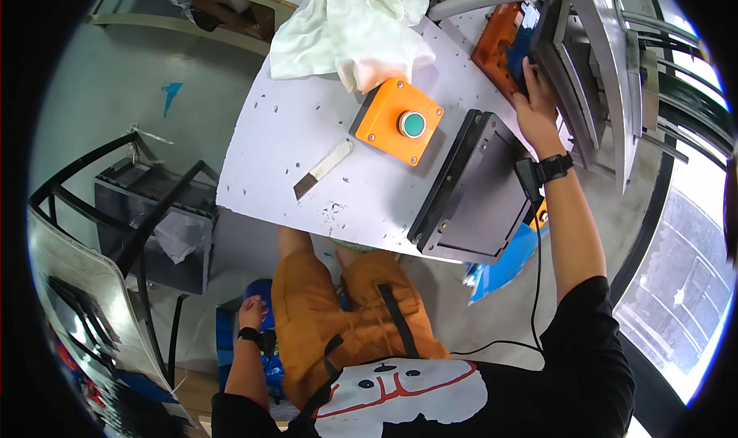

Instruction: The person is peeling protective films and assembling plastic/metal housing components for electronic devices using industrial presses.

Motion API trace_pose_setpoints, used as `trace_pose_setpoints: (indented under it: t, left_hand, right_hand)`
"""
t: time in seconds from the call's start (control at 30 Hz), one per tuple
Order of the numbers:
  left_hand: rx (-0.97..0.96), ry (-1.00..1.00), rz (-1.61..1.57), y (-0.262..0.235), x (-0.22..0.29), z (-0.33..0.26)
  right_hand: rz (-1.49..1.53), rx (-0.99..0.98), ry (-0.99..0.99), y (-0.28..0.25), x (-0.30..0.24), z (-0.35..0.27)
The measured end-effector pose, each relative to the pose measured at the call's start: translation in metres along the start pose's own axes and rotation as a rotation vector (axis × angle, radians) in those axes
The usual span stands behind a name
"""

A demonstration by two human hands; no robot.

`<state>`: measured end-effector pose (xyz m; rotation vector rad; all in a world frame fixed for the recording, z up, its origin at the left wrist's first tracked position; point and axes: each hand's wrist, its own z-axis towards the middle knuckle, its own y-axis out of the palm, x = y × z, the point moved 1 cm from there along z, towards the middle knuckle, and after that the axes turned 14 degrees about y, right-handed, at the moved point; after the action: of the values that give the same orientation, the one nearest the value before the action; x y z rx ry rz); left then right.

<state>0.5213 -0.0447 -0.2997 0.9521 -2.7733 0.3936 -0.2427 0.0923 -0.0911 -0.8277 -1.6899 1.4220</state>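
My right hand (536, 106) reaches forward to an orange-red block (492, 48) beside the machine. Its index finger is stretched out along a blue patch (523, 40) on the block, and the thumb lies apart near the block's near edge. The other fingers are partly hidden. A dark wristband with a cable is on that wrist. My left hand (251, 313) hangs low beside my thigh with its fingers curled in, next to something blue (274, 369); whatever is inside the curl, if anything, cannot be seen.
On the white table (261, 154) are an orange box with a green button (398, 121), a flat-bladed scraper (323, 169), white cloths (346, 42) and a dark rectangular plate (480, 196). A metal machine (615, 69) stands right. A chair (84, 261) and grey bin (201, 238) stand left.
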Motion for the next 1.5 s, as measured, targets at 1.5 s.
trace_pose_setpoints:
  t: [1.5]
  left_hand:
    - [0.030, -0.033, 0.004, 0.014, 0.017, 0.042]
  right_hand:
    - [0.525, 0.027, 0.337, 0.014, -0.010, 0.060]
